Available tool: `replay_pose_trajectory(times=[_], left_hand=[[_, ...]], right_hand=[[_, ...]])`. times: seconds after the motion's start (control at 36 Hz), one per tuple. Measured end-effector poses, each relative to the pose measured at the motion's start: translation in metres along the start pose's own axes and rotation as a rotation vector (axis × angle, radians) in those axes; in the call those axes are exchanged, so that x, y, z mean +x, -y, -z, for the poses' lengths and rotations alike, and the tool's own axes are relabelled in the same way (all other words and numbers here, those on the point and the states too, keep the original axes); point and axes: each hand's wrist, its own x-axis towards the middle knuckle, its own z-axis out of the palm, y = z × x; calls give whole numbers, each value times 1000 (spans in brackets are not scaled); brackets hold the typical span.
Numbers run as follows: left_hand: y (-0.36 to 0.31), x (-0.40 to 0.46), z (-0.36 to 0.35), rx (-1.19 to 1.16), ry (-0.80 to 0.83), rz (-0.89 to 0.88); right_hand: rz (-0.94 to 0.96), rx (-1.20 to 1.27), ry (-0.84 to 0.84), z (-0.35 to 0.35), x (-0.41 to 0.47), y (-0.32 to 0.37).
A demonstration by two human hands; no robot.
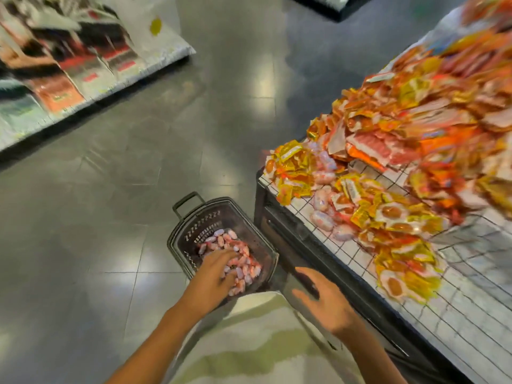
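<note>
A dark plastic basket (pixel 185 234) with a handle stands on the floor beside a display table. It holds a pile of small pink-and-white wrapped packets (pixel 243 261). My left hand (pixel 216 273) reaches down into the basket with its fingers spread among the packets; whether it grips any is hidden by the pile and blur. My right hand (pixel 321 297) hovers empty with fingers relaxed and spread, just in front of the table's black edge (pixel 279 217).
The table's wire grid top (pixel 457 309) carries heaps of yellow, orange and red snack packs (pixel 388 162) and several pink packets (pixel 322 220). Sacks of goods (pixel 69 87) lie on a low platform at far left. Grey tiled floor (pixel 124 162) lies between.
</note>
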Motion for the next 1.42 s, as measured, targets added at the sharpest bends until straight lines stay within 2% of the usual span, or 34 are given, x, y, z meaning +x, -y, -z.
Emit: replay_pose_trajectory(times=[0.11,0.19,0.39,0.58,0.72,0.94,1.08,1.17,1.25,1.33,1.42], left_hand=[[-51,2,-41,-30,32,8],[-90,3,-72,-30,13,-71],[-154,16,-129,29,154,-146],[-201,43,-150,118,222,-313],[-218,64,-152,158,215,-398],[-228,105,-143,227,147,-583],[-227,130,-138,211,146,-626],[-223,143,-137,241,178,-627],[-217,152,-139,267,227,-624],[-211,160,-142,293,248,-643],[-205,164,-142,293,264,-652]], right_hand=[[-14,-36,-60,39,-35,-50],[-15,-31,-125,63,-64,-85],[-63,18,-245,101,-124,-158],[-199,196,-376,117,-153,-202],[-251,418,-450,118,-138,-205],[-371,978,-560,136,-74,-169],[-483,1311,-737,139,-43,-152],[-489,1468,-689,146,-28,-139],[-532,1464,-636,147,-15,-128],[-630,1419,-743,145,-3,-123],[-632,1460,-854,142,7,-119]])
